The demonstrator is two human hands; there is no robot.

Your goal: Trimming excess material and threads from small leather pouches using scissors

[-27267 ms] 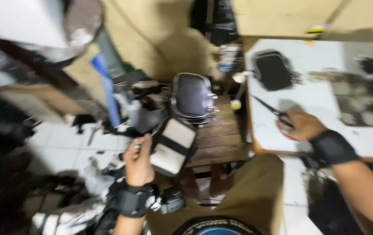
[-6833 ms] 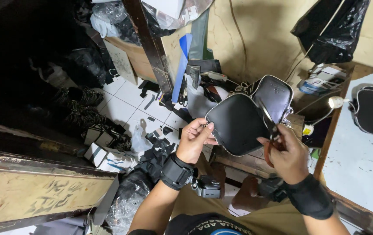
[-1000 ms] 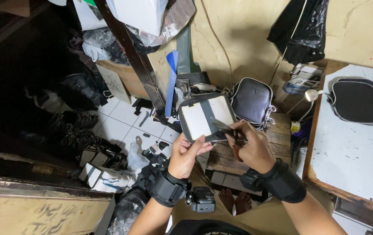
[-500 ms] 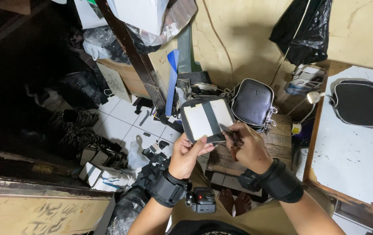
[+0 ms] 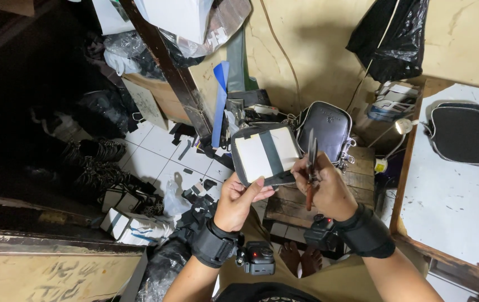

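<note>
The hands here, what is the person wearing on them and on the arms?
Both hands are bare, with no gloves and no sleeves over the forearms. The left hand and the right hand each have a wide black band strapped round the wrist. A small black boxy device is fixed to each band, on the inner side.

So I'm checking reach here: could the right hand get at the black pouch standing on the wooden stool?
Probably yes. The black pouch stands just beyond the right hand with nothing between them, but that hand already holds scissors.
</note>
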